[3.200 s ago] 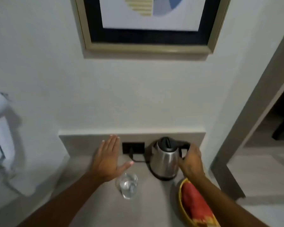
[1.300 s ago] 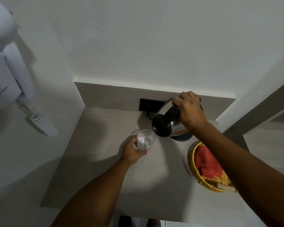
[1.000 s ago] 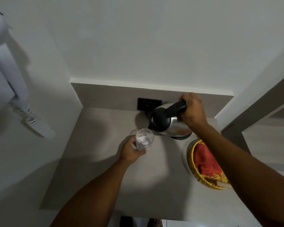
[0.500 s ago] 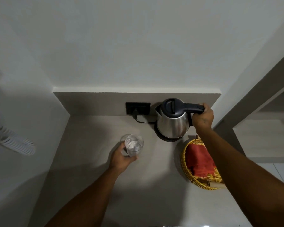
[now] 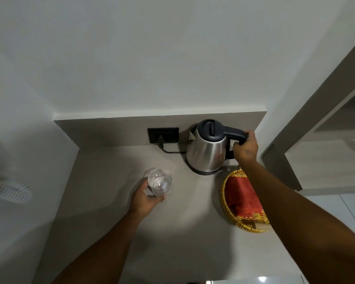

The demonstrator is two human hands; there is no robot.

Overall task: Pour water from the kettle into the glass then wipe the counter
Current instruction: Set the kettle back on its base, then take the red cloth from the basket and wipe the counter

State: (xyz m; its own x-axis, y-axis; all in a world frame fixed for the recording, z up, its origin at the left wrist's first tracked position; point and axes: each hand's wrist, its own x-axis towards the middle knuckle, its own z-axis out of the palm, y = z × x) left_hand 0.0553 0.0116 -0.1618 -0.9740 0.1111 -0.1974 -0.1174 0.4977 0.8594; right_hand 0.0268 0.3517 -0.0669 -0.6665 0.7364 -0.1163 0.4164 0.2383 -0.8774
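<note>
A steel kettle (image 5: 206, 152) with a black lid stands upright on its base at the back right of the grey counter (image 5: 115, 232). My right hand (image 5: 245, 149) grips its black handle. A clear glass (image 5: 159, 182) with water in it stands on the counter left of the kettle, and my left hand (image 5: 145, 199) wraps around its near side. A red cloth (image 5: 241, 194) lies in a yellow wicker basket (image 5: 225, 203) just in front of the kettle, partly hidden by my right forearm.
A black wall socket (image 5: 163, 134) with the kettle's cord plugged in sits on the backsplash. White walls close the counter at the back and left. A white coiled cord (image 5: 8, 189) hangs on the left wall. A doorway opens at the right.
The kettle has come back from its tilt over the glass and now stands upright on its base. My left hand has kept hold of the glass throughout.
</note>
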